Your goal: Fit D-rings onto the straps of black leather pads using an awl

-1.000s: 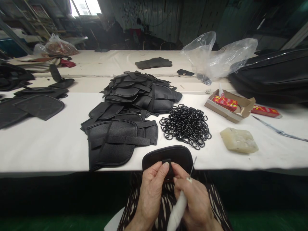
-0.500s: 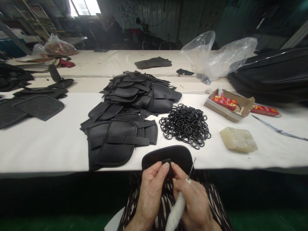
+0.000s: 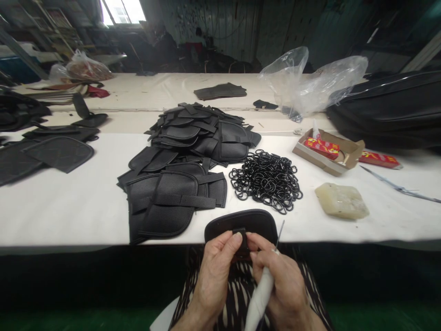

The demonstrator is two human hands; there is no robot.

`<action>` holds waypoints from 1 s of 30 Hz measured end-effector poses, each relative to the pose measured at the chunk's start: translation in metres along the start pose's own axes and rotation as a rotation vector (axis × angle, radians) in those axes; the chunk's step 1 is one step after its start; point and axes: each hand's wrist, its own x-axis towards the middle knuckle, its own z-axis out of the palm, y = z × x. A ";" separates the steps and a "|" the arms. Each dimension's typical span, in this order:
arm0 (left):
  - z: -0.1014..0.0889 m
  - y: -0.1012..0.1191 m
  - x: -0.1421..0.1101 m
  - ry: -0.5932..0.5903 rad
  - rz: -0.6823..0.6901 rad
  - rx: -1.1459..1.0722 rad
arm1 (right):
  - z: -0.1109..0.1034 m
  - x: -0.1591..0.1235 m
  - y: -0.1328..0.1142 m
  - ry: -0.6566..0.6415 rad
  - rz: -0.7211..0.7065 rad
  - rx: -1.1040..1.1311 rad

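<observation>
Left hand (image 3: pixel 217 262) closed, pinching strap (image 3: pixel 239 233) on black panel (image 3: pixel 255 220), presumably steadying it; right hand (image 3: pixel 284 278) curled round white-handled tool (image 3: pixel 260 294), fingertips free.

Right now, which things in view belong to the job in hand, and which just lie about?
Seemingly part of the job:
black piece, in the left hand
white-handled tool, in the right hand
similar black pieces, piled
black rings, probably

Seemingly just lying about:
clear plastic bag
cardboard box

Clear plastic bag (image 3: pixel 332 82), crumpled; open cardboard box (image 3: pixel 314 159), red packet (image 3: pixel 322 148) lying inside; bright window (image 3: pixel 123 11), over at the back.
</observation>
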 end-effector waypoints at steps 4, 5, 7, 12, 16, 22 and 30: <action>-0.002 -0.002 0.000 -0.035 -0.028 -0.094 | -0.003 0.005 -0.001 0.010 -0.005 0.000; -0.003 -0.003 0.001 -0.030 -0.037 -0.121 | -0.003 0.006 -0.001 0.006 -0.008 0.000; -0.005 -0.005 0.001 -0.008 -0.060 -0.179 | -0.003 0.006 -0.001 0.000 -0.023 0.006; -0.007 -0.008 0.001 0.062 -0.097 -0.268 | -0.007 0.008 -0.003 -0.005 0.008 0.033; -0.005 -0.004 0.002 0.025 -0.096 -0.204 | -0.018 0.007 -0.001 -0.013 0.059 0.055; 0.004 0.008 0.005 0.044 -0.122 -0.081 | -0.039 0.001 0.015 0.082 0.343 0.194; 0.019 0.019 0.020 0.051 -0.173 -0.111 | -0.092 0.008 0.021 0.283 0.498 0.094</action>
